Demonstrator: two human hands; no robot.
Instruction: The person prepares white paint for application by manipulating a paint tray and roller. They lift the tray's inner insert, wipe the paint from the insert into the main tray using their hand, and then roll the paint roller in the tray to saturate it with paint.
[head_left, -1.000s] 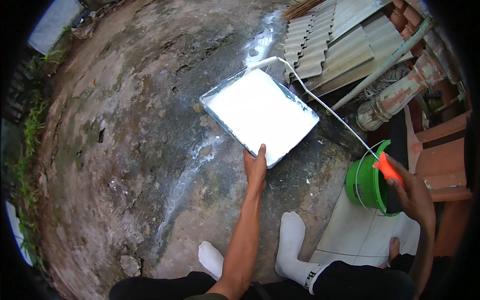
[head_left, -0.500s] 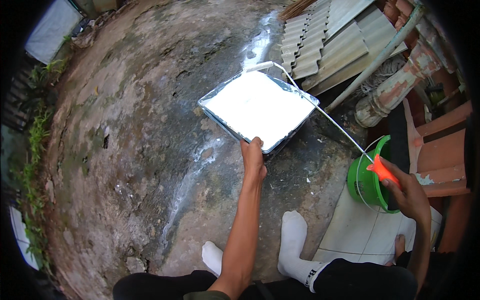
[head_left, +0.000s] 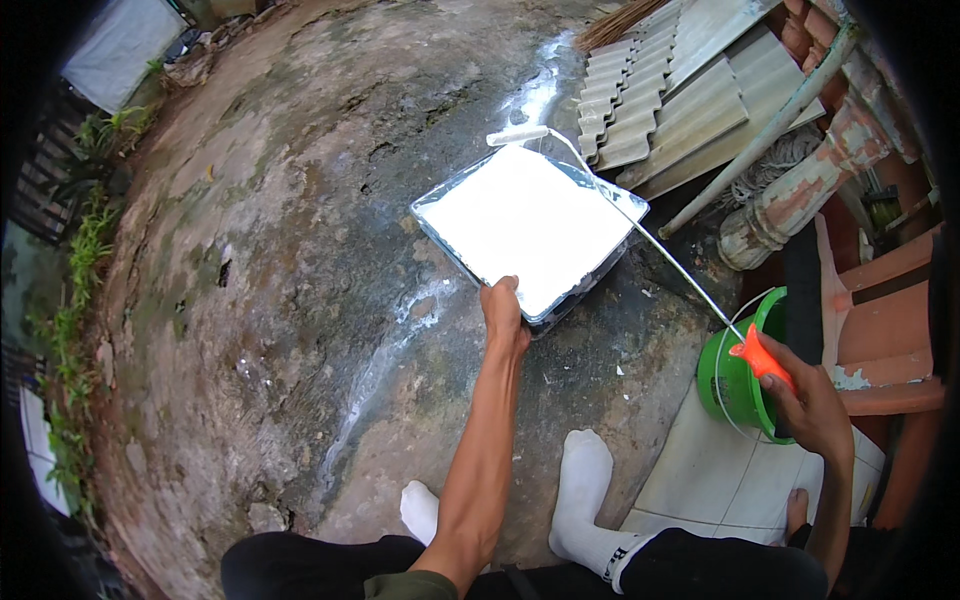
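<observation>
My left hand (head_left: 504, 315) grips the near corner of a paint tray (head_left: 447, 247), thumb over its rim. The tray is dark-rimmed and squarish, and bright white paint (head_left: 535, 225) covers its inside. My right hand (head_left: 812, 405) is closed around the orange handle (head_left: 763, 358) of a paint roller. The roller's long thin rod (head_left: 680, 258) crosses above the tray's right corner. Its white roller head (head_left: 517, 135) lies at the tray's far corner; whether it touches the rim I cannot tell.
A green bucket (head_left: 727, 385) stands on pale tiles (head_left: 690, 470) by my right hand. Corrugated sheets (head_left: 622, 110), a broom (head_left: 620, 25), a pole (head_left: 770, 125) and a peeling baluster (head_left: 770, 215) are at the far right. White streaks (head_left: 375, 360) mark the rough ground. Plants (head_left: 90, 250) line the left.
The view has shifted slightly. The roller head sits a little farther left against the tray's far corner, and more of the tray's dark near-right side shows. Both hands keep their grips.
</observation>
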